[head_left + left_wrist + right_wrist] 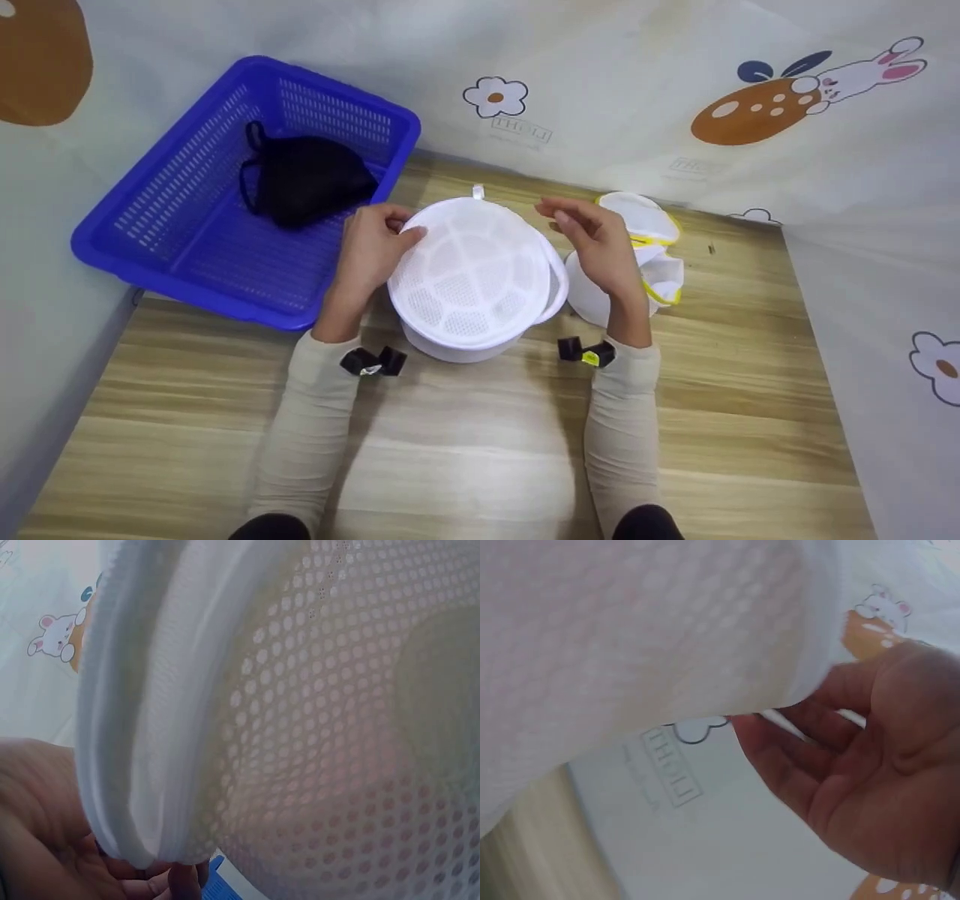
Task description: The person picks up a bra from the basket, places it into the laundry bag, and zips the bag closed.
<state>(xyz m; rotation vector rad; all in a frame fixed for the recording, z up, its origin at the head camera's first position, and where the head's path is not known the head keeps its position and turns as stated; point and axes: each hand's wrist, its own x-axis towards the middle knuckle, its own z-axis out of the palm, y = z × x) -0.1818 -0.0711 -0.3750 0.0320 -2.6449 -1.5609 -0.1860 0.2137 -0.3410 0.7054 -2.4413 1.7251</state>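
A round white mesh laundry bag (472, 270) with a patterned top and a zipped rim is in front of me, a flap standing out at its right side. My left hand (371, 244) pinches the bag's upper left edge, thumb on top. In the left wrist view, the zipped rim (120, 712) of the bag runs down to the fingers. My right hand (596, 244) is beside the bag's upper right, fingers loosely bent and holding nothing. The mesh side (667, 630) overlaps the right fingertips in the right wrist view.
A blue plastic basket (202, 300) stands at the left, with a black fabric item (307, 176) with loops inside. Behind my right hand lie white pieces with yellow trim (641, 217) on the wooden table (465, 450). A printed curtain (600, 82) closes off the back.
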